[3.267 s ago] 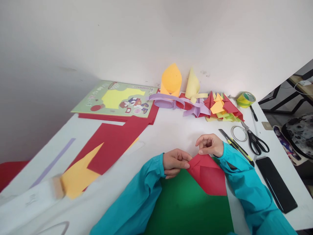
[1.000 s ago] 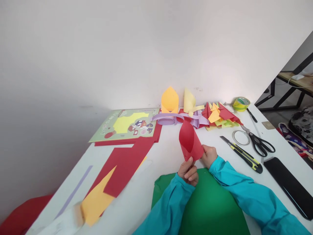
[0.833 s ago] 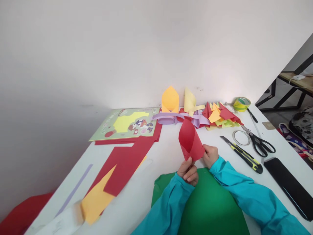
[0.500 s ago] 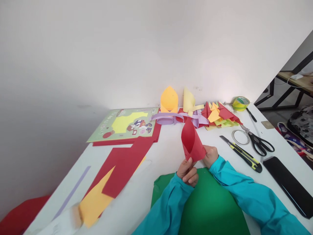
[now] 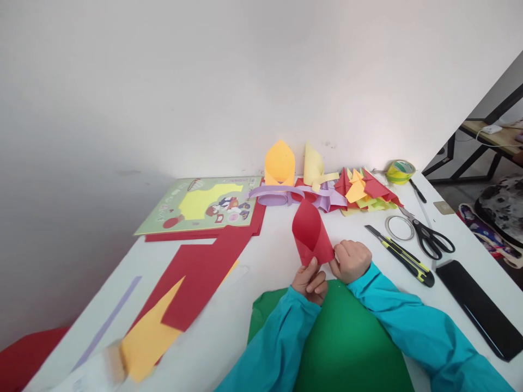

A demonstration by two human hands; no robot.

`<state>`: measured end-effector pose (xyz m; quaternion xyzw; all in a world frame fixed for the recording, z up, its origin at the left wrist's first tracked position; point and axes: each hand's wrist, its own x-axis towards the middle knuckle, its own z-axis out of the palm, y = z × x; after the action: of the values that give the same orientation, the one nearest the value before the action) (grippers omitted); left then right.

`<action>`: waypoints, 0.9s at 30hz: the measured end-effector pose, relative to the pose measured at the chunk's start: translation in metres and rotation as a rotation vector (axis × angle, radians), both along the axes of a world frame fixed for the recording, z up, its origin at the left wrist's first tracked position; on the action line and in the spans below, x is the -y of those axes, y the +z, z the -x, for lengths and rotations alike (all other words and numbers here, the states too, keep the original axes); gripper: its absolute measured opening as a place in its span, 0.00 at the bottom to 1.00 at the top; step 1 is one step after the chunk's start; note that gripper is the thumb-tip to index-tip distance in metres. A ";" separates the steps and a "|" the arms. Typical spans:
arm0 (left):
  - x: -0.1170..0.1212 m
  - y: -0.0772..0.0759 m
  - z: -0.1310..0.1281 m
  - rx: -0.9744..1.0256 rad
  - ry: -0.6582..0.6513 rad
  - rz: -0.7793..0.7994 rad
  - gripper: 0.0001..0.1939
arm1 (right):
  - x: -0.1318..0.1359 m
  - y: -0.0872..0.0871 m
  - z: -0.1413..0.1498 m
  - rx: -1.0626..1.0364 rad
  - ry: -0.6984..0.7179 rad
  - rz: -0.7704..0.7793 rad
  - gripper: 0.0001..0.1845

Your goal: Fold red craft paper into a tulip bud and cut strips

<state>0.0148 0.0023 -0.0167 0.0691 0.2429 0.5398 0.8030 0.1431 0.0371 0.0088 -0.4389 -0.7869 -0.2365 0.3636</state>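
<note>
Paper tube, red, is at 12 o'clock off the green sheet, left hand and right hand both pinching its bottom edge, so probably mid-shaping, and next move likely needs it held snug.

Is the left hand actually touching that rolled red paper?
Touching. In the head view, the left hand lays its thumb on the rolled red paper.

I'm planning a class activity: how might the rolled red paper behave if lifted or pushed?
The rolled red paper is probably light, being a thin sheet. It would likely squash if pushed, since its curl looks hollow. Set down, it might roll, given its rounded side.
</note>
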 end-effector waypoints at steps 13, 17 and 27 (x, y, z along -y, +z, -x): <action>0.001 0.003 -0.002 -0.191 0.080 0.035 0.18 | 0.008 -0.003 0.007 -0.101 0.116 0.070 0.16; -0.002 -0.002 -0.002 -0.230 0.080 0.036 0.23 | 0.021 -0.008 0.019 -0.690 0.328 0.779 0.13; -0.008 -0.006 -0.006 -0.305 0.159 0.034 0.24 | 0.013 -0.022 0.033 -1.587 0.406 1.363 0.22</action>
<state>0.0212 0.0105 -0.0232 0.1174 0.3758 0.5806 0.7127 0.1100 0.0238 -0.0127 -0.4388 -0.3494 0.6726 0.4827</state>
